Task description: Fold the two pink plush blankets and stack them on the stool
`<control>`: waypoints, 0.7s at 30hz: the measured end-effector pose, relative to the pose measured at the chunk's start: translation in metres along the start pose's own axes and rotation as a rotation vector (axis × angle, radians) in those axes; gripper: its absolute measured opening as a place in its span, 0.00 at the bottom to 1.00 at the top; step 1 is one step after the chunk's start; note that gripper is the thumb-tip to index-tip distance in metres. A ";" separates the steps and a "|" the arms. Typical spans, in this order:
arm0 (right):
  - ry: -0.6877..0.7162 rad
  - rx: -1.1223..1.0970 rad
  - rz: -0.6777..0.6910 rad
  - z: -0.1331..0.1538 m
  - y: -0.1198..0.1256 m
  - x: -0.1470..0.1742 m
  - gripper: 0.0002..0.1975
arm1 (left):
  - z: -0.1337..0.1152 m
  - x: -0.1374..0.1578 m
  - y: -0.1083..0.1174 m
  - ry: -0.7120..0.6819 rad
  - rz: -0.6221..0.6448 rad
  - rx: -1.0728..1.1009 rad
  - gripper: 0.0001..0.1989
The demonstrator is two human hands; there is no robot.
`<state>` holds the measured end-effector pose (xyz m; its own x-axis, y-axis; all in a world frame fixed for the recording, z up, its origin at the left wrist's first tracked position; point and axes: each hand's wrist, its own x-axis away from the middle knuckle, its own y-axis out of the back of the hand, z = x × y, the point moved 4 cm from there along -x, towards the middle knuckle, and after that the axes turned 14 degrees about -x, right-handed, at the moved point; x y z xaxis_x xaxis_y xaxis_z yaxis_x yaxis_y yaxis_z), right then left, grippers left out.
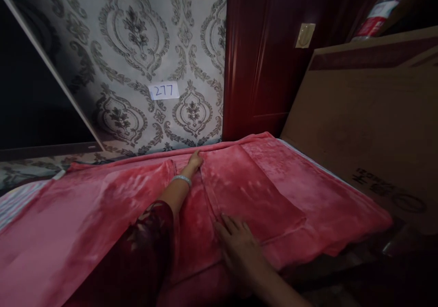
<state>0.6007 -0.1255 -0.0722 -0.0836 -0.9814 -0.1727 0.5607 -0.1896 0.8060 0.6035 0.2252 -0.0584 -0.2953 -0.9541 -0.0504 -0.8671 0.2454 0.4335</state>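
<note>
Where the pink plush blanket [289, 179] reaches its far edge by the patterned wallpaper [137, 38], I see a folded piece of coral-red plush fabric [251, 186] lying on top, toward the blanket's right end. It is deeper red than most of the blanket, with a soft sheen, and paler streaks mark its pile where the nap lies another way. A narrow crease line runs down its left side; its right side slants to a blunt corner near the blanket's near edge, and its borders look fairly straight.

The left hand [195, 160] is at the fabric's far left corner, fingers partly curled; I cannot tell whether they pinch the cloth. A pale bracelet [182, 179] circles that wrist, below it a dark floral sleeve [152, 231]. The right hand [239, 247] rests palm down by the fabric's near left side, fingers loosely spread, with nothing visibly gripped. Beyond the blanket's right edge stands a cardboard box [359, 106].
</note>
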 end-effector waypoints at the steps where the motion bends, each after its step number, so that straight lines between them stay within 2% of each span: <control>1: 0.022 -0.019 -0.024 -0.002 0.001 -0.001 0.33 | 0.000 -0.001 0.000 -0.001 -0.031 -0.069 0.27; 5: 0.098 -0.116 -0.101 -0.002 0.008 0.000 0.37 | -0.004 -0.001 0.010 -0.028 -0.117 -0.307 0.28; 8: 0.083 -0.145 -0.032 0.003 0.012 0.004 0.32 | -0.009 0.005 0.017 -0.051 -0.093 -0.455 0.27; 11: 0.055 -0.254 0.046 0.003 0.031 0.001 0.27 | -0.023 0.017 0.018 -0.113 -0.094 -0.583 0.29; 13: 0.017 -0.269 -0.004 -0.005 0.052 -0.008 0.25 | -0.036 0.029 0.010 -0.273 -0.046 -0.711 0.31; 15: -0.011 -0.171 -0.086 -0.015 0.070 -0.021 0.25 | -0.045 0.044 -0.003 -0.478 0.057 -0.855 0.32; 17: -0.011 -0.045 -0.077 -0.023 0.074 -0.032 0.30 | -0.043 0.060 -0.014 -0.620 0.162 -1.003 0.34; 19: 0.014 0.020 0.059 -0.026 0.060 -0.037 0.35 | -0.031 0.072 -0.018 -0.632 0.240 -1.113 0.37; 21: 0.044 0.036 0.198 -0.026 0.041 -0.035 0.37 | -0.015 0.080 -0.019 -0.578 0.294 -1.166 0.39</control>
<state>0.6481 -0.0982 -0.0483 0.0621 -0.9975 -0.0332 0.5330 0.0050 0.8461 0.6022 0.1413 -0.0568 -0.7889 -0.6106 -0.0692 0.0201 -0.1382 0.9902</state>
